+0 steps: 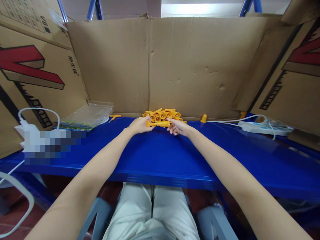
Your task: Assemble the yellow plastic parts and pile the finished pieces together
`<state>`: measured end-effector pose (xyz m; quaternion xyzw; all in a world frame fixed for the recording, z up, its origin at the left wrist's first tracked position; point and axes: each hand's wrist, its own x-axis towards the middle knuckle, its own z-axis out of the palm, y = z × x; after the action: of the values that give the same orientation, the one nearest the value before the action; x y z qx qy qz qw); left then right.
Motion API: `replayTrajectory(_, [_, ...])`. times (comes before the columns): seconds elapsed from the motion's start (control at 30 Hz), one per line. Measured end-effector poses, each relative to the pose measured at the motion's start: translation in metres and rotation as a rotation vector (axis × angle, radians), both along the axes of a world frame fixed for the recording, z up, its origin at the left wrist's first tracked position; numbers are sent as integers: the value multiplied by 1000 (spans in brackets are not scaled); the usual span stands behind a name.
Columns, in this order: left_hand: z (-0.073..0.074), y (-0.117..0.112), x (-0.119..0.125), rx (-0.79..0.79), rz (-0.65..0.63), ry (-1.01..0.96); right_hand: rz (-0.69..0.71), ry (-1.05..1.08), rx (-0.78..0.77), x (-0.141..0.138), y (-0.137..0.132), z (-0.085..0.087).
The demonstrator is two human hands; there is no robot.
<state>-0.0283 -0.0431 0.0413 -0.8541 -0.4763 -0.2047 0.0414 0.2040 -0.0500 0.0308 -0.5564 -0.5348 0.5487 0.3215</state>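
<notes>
Both of my hands meet at a yellow plastic piece (160, 123), long and narrow with a rounded left end, lying level between them. My left hand (140, 125) is closed on its left end, fingers partly hidden behind the piece. At the right end, my right hand (178, 127) pinches it with the fingers curled under. Just behind is a pile of yellow cup-shaped plastic parts (163, 115), several with round openings facing me. Fine detail of the held piece is too small to make out.
A blue table (160, 150) spans the view, with a cardboard wall (200, 66) behind. Plastic bags (90, 113) and a small yellow part (115, 117) lie left. To the right are a single yellow cup (204, 118), a white power strip (265, 128) and white cables.
</notes>
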Motion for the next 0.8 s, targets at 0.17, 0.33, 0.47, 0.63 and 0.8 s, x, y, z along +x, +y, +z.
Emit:
replayTrajectory(0.17, [-2,4,-1,-6,-8,-6,99,-25,-59,7,-4,5])
replayTrajectory(0.33, [-3,6,-2,29,-3,24,190,94,92,12,-10,7])
replayTrajectory(0.47, [-2,4,-1,6,-24,5,163,98,98,10,-12,7])
replayTrajectory(0.63, [-1,3,0,-1,-14,20,153,113,69,9,-10,5])
replayTrajectory(0.8, [-2,4,-1,2,7,32,161,142,53,9,-9,4])
